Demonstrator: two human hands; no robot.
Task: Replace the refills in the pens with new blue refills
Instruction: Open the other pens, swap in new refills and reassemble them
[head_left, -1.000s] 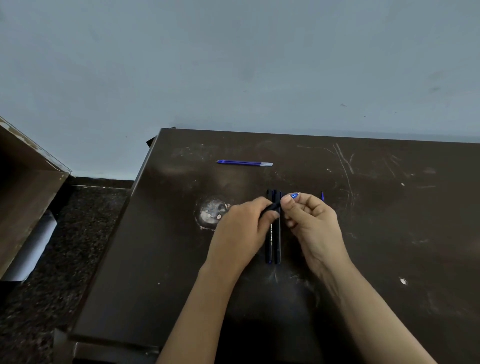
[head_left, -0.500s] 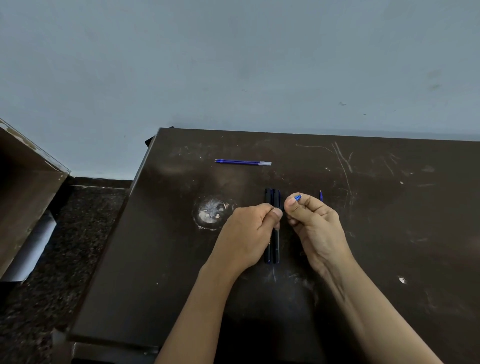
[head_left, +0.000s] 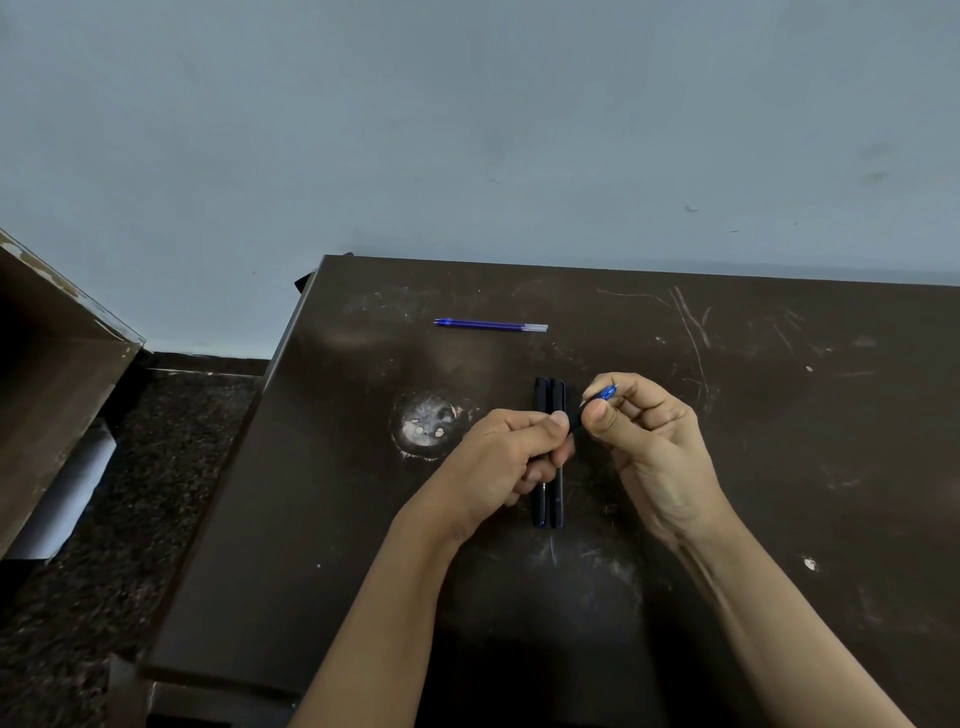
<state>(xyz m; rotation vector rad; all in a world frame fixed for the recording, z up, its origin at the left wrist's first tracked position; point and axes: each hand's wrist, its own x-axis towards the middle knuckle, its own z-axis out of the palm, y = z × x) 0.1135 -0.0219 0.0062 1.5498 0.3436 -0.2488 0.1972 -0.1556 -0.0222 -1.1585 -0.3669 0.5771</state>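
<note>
Left hand (head_left: 511, 457) fingers clamped on black pen part (head_left: 574, 422) above two black pens (head_left: 550, 397) on worktop (head_left: 753, 493); right hand (head_left: 649, 447) fingers pinch blue refill (head_left: 605, 393).

Table (head_left: 727, 467) dark glossy wood, scratched, scuffed; pens (head_left: 550, 395) black matt plastic; refills (head_left: 488, 325) translucent blue plastic.

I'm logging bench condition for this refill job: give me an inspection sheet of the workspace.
Surface: dark brown table, scratched, with a pale worn patch.
Job's things: two black pens side by side at the centre; blue refills lying farther back.
Clutter: nothing seen.
Hands: left hand seems to grip a small black piece; right hand pinches a small blue piece.
Cables: nothing seen.
Surroundings: grey-blue wall; wooden furniture and speckled floor on the left.
</note>
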